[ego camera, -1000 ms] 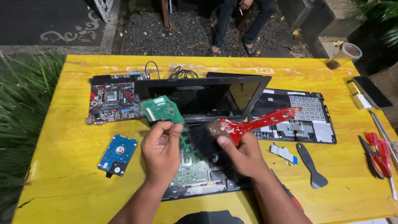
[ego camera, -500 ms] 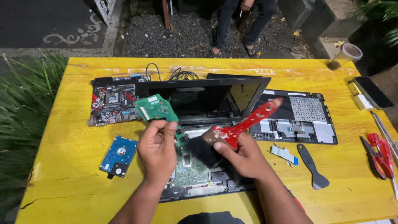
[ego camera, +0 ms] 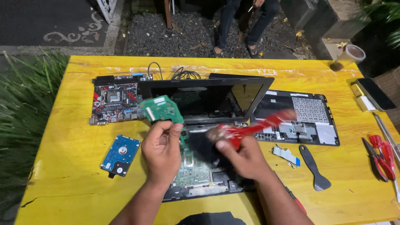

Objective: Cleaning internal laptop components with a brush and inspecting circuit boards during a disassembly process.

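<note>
Small green circuit board (ego camera: 161, 109) held up above the opened laptop (ego camera: 200, 166), at its left side; left hand (ego camera: 161, 151) grips the board's near edge, fingers pinched on it. Board face blurred, components not readable.

Right hand (ego camera: 246, 158) clenched around the handle of a red brush (ego camera: 254, 127); the handle runs up and right and is motion-smeared. Bristle end is a dark blur over the laptop's middle, so contact with the laptop interior cannot be told.

Laptop base lies open on the yellow counter (ego camera: 75, 183), green mainboard exposed near the wrists; both hands hide much of it. Screen (ego camera: 208, 100) stands upright behind.

Left: red-and-black motherboard (ego camera: 114, 102) far, blue hard drive (ego camera: 120, 155) nearer. Right: detached keyboard panel (ego camera: 300, 116) face down, short ribbon cable (ego camera: 286, 155), black spudger (ego camera: 314, 166). Red-handled pliers (ego camera: 381, 156) near right edge. A dark object at the near edge is cut off by the frame. Another person's legs (ego camera: 246, 25) beyond the counter, upper body out of view.
</note>
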